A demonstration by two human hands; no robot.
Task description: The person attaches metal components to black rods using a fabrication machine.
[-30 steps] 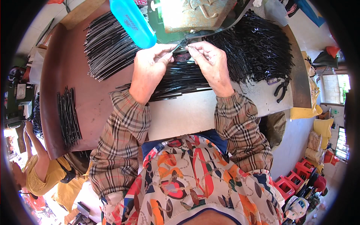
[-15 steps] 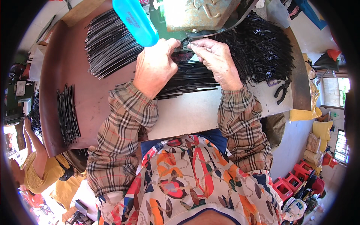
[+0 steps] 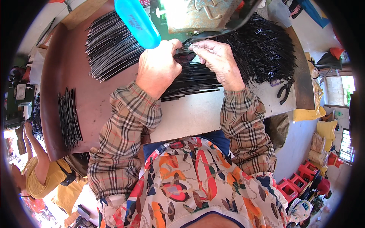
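Note:
My left hand (image 3: 159, 69) and my right hand (image 3: 220, 62) meet in front of a rusty, pale green machine (image 3: 201, 17). Both are closed, with thumb and fingertips pinched around a small dark spot under the machine's lower edge. What the fingertips hold is too small and shaded to make out. Just below them lies a bundle of thin black rods (image 3: 190, 81), resembling umbrella ribs. A blue, rounded plastic piece (image 3: 138, 24) reaches down to the knuckles of my left hand.
A large black rod pile (image 3: 112, 43) lies at the left, a tangled heap (image 3: 272, 49) at the right, and a smaller bundle (image 3: 69, 118) at the table's left side. Black-handled pliers (image 3: 284, 92) rest near the right edge. Another person (image 3: 42, 173) is at far left; red stools (image 3: 298, 182) stand right.
Both hands stay at the same spot, still pinched, with only a slight shift of the fingertips. The whole view has tilted very slightly. The person at left has barely moved.

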